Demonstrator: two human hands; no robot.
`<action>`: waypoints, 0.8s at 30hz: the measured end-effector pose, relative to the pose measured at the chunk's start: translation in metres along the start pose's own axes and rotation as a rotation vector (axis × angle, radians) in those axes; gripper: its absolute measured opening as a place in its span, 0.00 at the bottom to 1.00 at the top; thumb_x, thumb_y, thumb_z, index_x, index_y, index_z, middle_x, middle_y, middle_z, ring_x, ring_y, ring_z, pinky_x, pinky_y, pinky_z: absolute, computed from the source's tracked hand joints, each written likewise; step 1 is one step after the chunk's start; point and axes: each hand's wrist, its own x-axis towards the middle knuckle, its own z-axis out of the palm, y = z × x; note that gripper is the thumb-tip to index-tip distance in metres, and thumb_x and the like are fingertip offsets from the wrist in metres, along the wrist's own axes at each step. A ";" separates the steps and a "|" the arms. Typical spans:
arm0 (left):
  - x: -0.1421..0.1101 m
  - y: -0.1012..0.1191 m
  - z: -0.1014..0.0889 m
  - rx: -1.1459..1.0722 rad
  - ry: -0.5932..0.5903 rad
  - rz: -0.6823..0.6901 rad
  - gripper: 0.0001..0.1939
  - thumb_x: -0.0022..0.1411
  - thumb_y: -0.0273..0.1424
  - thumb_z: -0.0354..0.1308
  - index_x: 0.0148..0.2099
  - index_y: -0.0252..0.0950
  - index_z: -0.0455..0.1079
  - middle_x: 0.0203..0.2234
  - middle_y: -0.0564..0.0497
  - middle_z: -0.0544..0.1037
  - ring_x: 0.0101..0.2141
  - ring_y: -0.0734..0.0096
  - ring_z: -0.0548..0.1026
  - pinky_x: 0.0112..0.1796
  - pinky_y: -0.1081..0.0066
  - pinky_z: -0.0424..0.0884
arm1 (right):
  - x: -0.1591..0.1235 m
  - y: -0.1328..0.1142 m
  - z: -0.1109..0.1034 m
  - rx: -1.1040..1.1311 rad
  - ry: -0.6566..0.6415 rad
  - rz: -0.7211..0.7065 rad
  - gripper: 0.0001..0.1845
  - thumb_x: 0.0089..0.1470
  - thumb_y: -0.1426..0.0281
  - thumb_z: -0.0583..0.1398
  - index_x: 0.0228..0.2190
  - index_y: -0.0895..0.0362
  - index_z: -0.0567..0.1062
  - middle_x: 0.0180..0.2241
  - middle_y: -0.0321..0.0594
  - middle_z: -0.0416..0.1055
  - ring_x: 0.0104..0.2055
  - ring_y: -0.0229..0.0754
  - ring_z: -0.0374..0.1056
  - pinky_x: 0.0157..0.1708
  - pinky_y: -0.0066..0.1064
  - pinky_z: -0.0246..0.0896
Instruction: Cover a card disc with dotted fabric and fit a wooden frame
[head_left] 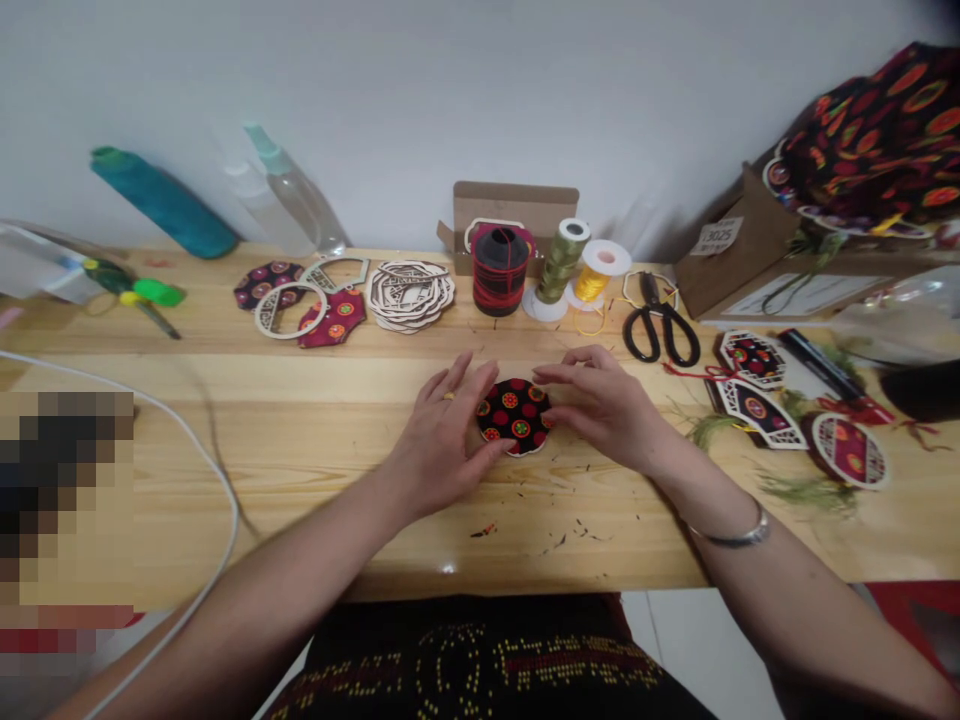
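Left hand (442, 432) and right hand (600, 402) sit mid-frame, palms down, close together, fingertips facing each other. Left fingers (457, 385) spread, lightly curled; left thumb (491, 455) low, pointing right. Right fingers (562, 375) curl inward; right thumb (566, 420) is angled in. Left forearm (289, 590) and right forearm (795, 590) angle in from the bottom corners. Wrists slightly bent.

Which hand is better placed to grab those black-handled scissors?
Right, probably: the right hand rests nearest the black-handled scissors; the left hand lies on the far side of the fabric disc.
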 end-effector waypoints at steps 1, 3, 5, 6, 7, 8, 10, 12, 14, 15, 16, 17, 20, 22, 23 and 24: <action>0.000 0.000 -0.002 -0.026 0.056 0.010 0.32 0.59 0.34 0.59 0.62 0.29 0.56 0.57 0.35 0.69 0.62 0.50 0.58 0.57 0.51 0.60 | 0.000 -0.001 -0.003 0.022 0.019 0.001 0.17 0.55 0.75 0.59 0.47 0.53 0.75 0.39 0.44 0.70 0.44 0.45 0.64 0.45 0.41 0.66; -0.001 0.000 -0.006 -0.079 0.166 0.054 0.23 0.60 0.25 0.55 0.58 0.32 0.63 0.51 0.39 0.74 0.59 0.55 0.64 0.55 0.54 0.64 | 0.000 -0.002 -0.010 0.070 0.012 0.005 0.18 0.54 0.79 0.54 0.41 0.53 0.78 0.36 0.42 0.69 0.41 0.42 0.65 0.41 0.38 0.66; -0.001 -0.001 -0.009 -0.103 0.213 0.133 0.19 0.58 0.18 0.52 0.50 0.36 0.70 0.43 0.45 0.79 0.52 0.58 0.70 0.52 0.55 0.66 | 0.000 -0.002 -0.017 0.119 -0.056 -0.003 0.20 0.51 0.82 0.52 0.35 0.54 0.80 0.34 0.41 0.69 0.39 0.41 0.66 0.37 0.36 0.66; -0.002 -0.002 -0.009 -0.104 0.215 0.170 0.18 0.56 0.17 0.51 0.46 0.37 0.72 0.39 0.47 0.80 0.48 0.59 0.72 0.50 0.55 0.67 | 0.000 -0.002 -0.019 0.141 -0.098 -0.014 0.20 0.49 0.83 0.52 0.33 0.54 0.80 0.33 0.41 0.69 0.39 0.41 0.65 0.37 0.36 0.65; -0.002 -0.003 -0.009 -0.100 0.212 0.196 0.17 0.55 0.16 0.51 0.42 0.37 0.73 0.36 0.49 0.80 0.45 0.60 0.73 0.48 0.55 0.68 | 0.000 -0.002 -0.021 0.158 -0.135 -0.024 0.21 0.47 0.84 0.51 0.31 0.54 0.80 0.32 0.40 0.70 0.40 0.42 0.65 0.38 0.36 0.65; -0.002 -0.004 -0.008 -0.094 0.209 0.209 0.16 0.55 0.16 0.51 0.39 0.37 0.74 0.34 0.49 0.80 0.43 0.60 0.73 0.46 0.55 0.69 | 0.000 -0.002 -0.022 0.169 -0.162 -0.034 0.22 0.46 0.85 0.51 0.31 0.54 0.80 0.30 0.40 0.71 0.41 0.42 0.64 0.39 0.36 0.65; -0.003 -0.006 -0.007 -0.085 0.204 0.219 0.16 0.54 0.15 0.51 0.36 0.37 0.75 0.32 0.49 0.80 0.41 0.59 0.71 0.44 0.55 0.69 | 0.000 -0.001 -0.022 0.177 -0.194 -0.043 0.25 0.44 0.87 0.50 0.31 0.53 0.80 0.26 0.38 0.71 0.43 0.43 0.63 0.41 0.37 0.64; -0.003 -0.007 -0.004 -0.083 0.192 0.217 0.16 0.54 0.15 0.51 0.36 0.37 0.75 0.32 0.49 0.80 0.42 0.59 0.70 0.44 0.54 0.68 | 0.000 -0.001 -0.020 0.172 -0.208 -0.036 0.27 0.43 0.87 0.49 0.32 0.52 0.80 0.25 0.38 0.72 0.44 0.43 0.62 0.41 0.36 0.64; -0.004 -0.007 -0.003 -0.084 0.167 0.205 0.16 0.54 0.15 0.50 0.36 0.37 0.75 0.32 0.49 0.80 0.42 0.58 0.68 0.44 0.53 0.67 | 0.000 0.000 -0.018 0.161 -0.217 -0.029 0.27 0.43 0.87 0.50 0.32 0.52 0.81 0.26 0.38 0.72 0.45 0.43 0.62 0.41 0.36 0.64; -0.004 -0.007 -0.002 -0.082 0.154 0.197 0.16 0.54 0.15 0.50 0.36 0.38 0.75 0.32 0.50 0.80 0.43 0.58 0.68 0.45 0.53 0.66 | 0.000 0.001 -0.018 0.154 -0.220 -0.027 0.27 0.42 0.87 0.50 0.32 0.53 0.81 0.26 0.38 0.72 0.45 0.43 0.62 0.41 0.36 0.64; -0.004 -0.007 -0.001 -0.080 0.144 0.191 0.16 0.54 0.15 0.50 0.36 0.38 0.75 0.32 0.50 0.80 0.43 0.58 0.68 0.45 0.53 0.65 | 0.000 0.001 -0.017 0.147 -0.223 -0.024 0.26 0.42 0.87 0.50 0.32 0.53 0.81 0.26 0.38 0.72 0.45 0.43 0.63 0.41 0.35 0.65; -0.004 -0.007 0.000 -0.077 0.136 0.187 0.16 0.54 0.15 0.50 0.35 0.38 0.75 0.32 0.50 0.80 0.43 0.58 0.67 0.46 0.52 0.65 | 0.000 0.002 -0.017 0.141 -0.226 -0.018 0.26 0.42 0.87 0.50 0.32 0.53 0.81 0.26 0.38 0.72 0.45 0.43 0.63 0.41 0.35 0.65; -0.004 -0.007 0.001 -0.077 0.122 0.182 0.16 0.53 0.15 0.50 0.34 0.39 0.74 0.31 0.51 0.80 0.43 0.58 0.67 0.47 0.52 0.64 | 0.000 0.003 -0.018 0.139 -0.237 0.007 0.26 0.41 0.87 0.50 0.31 0.53 0.81 0.28 0.38 0.73 0.46 0.43 0.63 0.41 0.34 0.65; -0.003 -0.007 0.000 -0.082 0.121 0.184 0.17 0.52 0.14 0.50 0.34 0.38 0.74 0.32 0.51 0.80 0.43 0.58 0.67 0.47 0.52 0.64 | 0.000 0.002 -0.020 0.156 -0.232 0.012 0.25 0.41 0.87 0.50 0.29 0.53 0.80 0.28 0.38 0.74 0.46 0.43 0.63 0.42 0.35 0.65; -0.003 -0.007 -0.001 -0.084 0.124 0.187 0.17 0.52 0.14 0.50 0.35 0.38 0.74 0.32 0.51 0.80 0.43 0.58 0.68 0.46 0.52 0.64 | 0.001 0.002 -0.021 0.167 -0.217 0.012 0.25 0.41 0.87 0.50 0.29 0.53 0.80 0.28 0.38 0.75 0.47 0.43 0.63 0.43 0.36 0.64; -0.003 -0.007 -0.001 -0.087 0.133 0.190 0.17 0.53 0.14 0.50 0.35 0.38 0.74 0.32 0.51 0.80 0.43 0.58 0.68 0.46 0.52 0.65 | 0.001 0.001 -0.022 0.177 -0.196 0.016 0.24 0.42 0.87 0.50 0.27 0.53 0.80 0.29 0.38 0.75 0.47 0.43 0.63 0.43 0.37 0.64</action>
